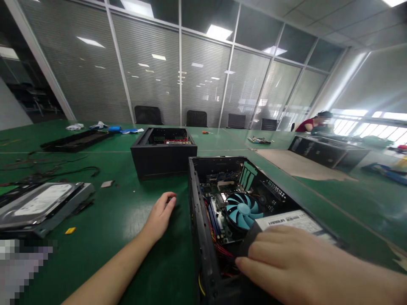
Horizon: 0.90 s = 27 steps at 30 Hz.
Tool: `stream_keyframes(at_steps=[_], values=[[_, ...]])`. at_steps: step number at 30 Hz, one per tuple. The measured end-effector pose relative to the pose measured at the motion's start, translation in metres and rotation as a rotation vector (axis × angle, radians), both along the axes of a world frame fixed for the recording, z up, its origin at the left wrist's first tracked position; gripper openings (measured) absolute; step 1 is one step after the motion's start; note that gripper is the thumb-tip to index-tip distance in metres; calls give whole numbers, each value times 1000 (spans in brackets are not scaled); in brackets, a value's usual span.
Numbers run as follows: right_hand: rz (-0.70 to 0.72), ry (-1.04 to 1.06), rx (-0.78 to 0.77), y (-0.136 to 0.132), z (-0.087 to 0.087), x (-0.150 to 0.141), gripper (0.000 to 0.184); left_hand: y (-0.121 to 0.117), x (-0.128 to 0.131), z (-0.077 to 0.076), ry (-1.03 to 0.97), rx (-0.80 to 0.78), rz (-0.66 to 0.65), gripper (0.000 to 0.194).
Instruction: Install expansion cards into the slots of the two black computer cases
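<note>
An open black computer case (203, 220) lies on the green table in front of me, showing a motherboard with a blue fan (243, 209) and a power supply with a white label (291, 220). My right hand (299, 262) rests flat on the power supply's near end, fingers stretched out toward the left. My left hand (160, 216) lies on the table just left of the case, fingers together and pinched on something small and dark at the tips that I cannot make out.
A second black case (163, 154) stands behind. A hard drive in its bracket (41, 207) lies at the left, with cables (47, 169) and a yellow bit (70, 230) nearby. A person sits at the far right beside another case (327, 150).
</note>
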State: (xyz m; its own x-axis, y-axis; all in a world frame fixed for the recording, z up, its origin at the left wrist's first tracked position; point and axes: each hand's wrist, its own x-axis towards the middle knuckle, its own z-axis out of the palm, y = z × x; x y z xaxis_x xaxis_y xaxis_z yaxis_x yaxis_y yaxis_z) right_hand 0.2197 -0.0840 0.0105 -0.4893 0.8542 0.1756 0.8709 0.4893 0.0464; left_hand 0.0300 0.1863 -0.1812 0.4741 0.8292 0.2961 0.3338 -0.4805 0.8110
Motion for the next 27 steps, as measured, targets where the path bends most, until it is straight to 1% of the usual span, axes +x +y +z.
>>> stream_keyframes(at_steps=[2, 3, 4, 5, 6, 7, 8, 10, 11, 12, 14, 15, 17, 19, 21, 24, 27], values=[[-45, -22, -97, 31, 27, 14, 25, -2, -1, 3, 3, -11, -10, 41], [-94, -49, -82, 53, 36, 24, 31, -4, -2, 5, 3, -22, -15, 42], [-165, -110, -38, 78, 41, 36, 35, -6, -3, 8, 3, -35, -22, 42], [-241, -188, 1, 105, 42, 49, 38, -8, -5, 10, 3, -44, -28, 42], [-299, -268, 2, 133, 38, 63, 39, -12, -7, 12, 5, -45, -42, 42], [-349, -337, -37, 159, 31, 77, 40, -16, -10, 14, 5, -31, -66, 41], [-378, -384, -107, 183, 21, 89, 41, -21, -12, 16, 6, 1, -103, 39], [-438, -456, -239, 221, -4, 109, 45, -31, -15, 17, 0, 96, -194, 33], [-452, -469, -278, 233, -17, 116, 46, -37, -16, 17, -4, 145, -242, 30], [-452, -474, -301, 241, -29, 121, 45, -42, -16, 17, -7, 184, -285, 28], [-427, -484, -295, 249, -50, 126, 42, -51, -15, 17, -10, 220, -343, 26], [-413, -494, -280, 250, -57, 128, 39, -54, -13, 17, -10, 223, -365, 26], [-419, -525, -244, 252, -66, 128, 36, -57, -12, 19, -7, 217, -399, 27], [-434, -531, -205, 253, -70, 128, 34, -55, -11, 20, 7, 203, -427, 26], [-420, -535, -166, 255, -70, 127, 31, -52, -12, 21, 32, 181, -442, 26], [-346, -584, -131, 254, -68, 126, 26, -48, -13, 22, 38, 148, -421, 26], [-269, -634, -164, 251, -63, 128, 26, -48, -11, 24, 26, 147, -414, 25]])
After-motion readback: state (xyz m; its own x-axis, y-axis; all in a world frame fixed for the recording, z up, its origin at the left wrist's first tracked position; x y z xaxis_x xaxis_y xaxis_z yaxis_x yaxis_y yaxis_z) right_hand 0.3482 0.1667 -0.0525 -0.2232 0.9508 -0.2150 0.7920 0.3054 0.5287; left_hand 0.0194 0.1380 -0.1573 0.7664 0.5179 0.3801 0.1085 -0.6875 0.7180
